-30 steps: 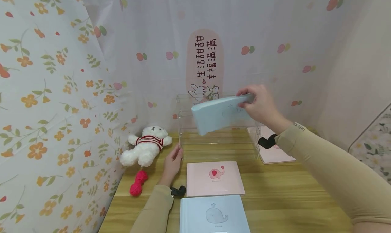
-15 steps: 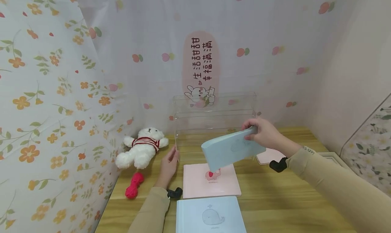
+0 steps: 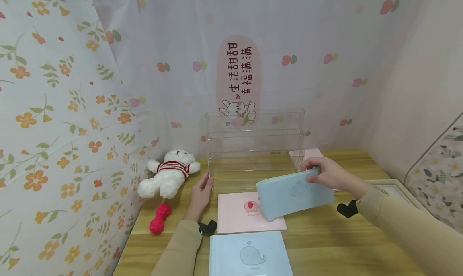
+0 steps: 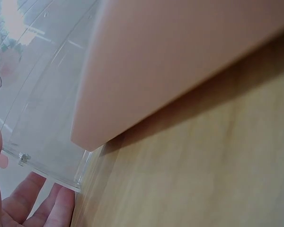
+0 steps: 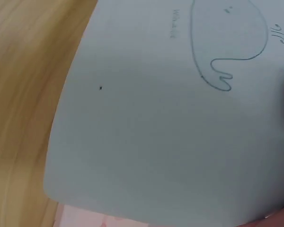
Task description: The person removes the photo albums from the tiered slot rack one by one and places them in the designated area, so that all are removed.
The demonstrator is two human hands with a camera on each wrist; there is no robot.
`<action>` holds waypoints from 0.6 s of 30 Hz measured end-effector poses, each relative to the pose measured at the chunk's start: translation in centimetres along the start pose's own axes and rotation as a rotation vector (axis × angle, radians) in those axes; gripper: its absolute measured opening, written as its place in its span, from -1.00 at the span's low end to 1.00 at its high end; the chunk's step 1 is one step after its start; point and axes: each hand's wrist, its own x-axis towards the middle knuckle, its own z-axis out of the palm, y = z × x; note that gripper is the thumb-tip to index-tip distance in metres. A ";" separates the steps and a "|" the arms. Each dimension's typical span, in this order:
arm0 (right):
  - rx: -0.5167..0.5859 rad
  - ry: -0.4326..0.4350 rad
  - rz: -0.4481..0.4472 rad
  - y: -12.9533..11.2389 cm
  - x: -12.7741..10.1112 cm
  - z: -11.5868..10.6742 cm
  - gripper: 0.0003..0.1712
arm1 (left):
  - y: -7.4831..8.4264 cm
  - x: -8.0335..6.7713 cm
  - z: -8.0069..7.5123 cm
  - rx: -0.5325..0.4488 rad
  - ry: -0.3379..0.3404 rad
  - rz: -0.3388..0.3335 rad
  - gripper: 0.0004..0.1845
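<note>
A clear tiered rack (image 3: 253, 151) stands at the back of the table. My left hand (image 3: 200, 193) holds its left side panel near the base; in the left wrist view, fingers show behind the transparent panel. My right hand (image 3: 330, 173) pinches the upper edge of a light blue notebook (image 3: 285, 199) with a whale drawing. This notebook hangs tilted in front of the rack's lower right, overlapping the right part of a pink elephant notebook (image 3: 235, 215) on the table. Another blue whale notebook (image 3: 229, 252) lies nearer me. The right wrist view shows the held cover up close.
Left of the rack lies a white teddy bear (image 3: 171, 177) in a striped top, with a bright pink yarn skein (image 3: 159, 219) nearer me. Another pink notebook (image 3: 315, 153) sits behind the rack's right end. A pale frame (image 3: 401, 193) lies at right, partly hidden by my sleeve.
My right hand has brought the blue notebook down and to the right, from in front of the rack's upper tiers to above the elephant notebook. The left hand keeps its place on the rack.
</note>
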 end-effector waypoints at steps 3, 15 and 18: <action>-0.026 -0.001 0.006 0.8 -0.4 -0.2 -0.73 | 0.0 0.0 0.0 0.006 0.001 0.003 -0.50; -0.089 -0.121 -0.022 3.4 -1.1 -1.1 -0.67 | 0.0 0.2 -0.2 0.018 0.002 0.016 -0.51; -0.133 -0.150 -0.028 3.7 -1.3 -1.4 -0.64 | -0.1 0.1 -0.1 0.017 -0.001 0.010 -0.50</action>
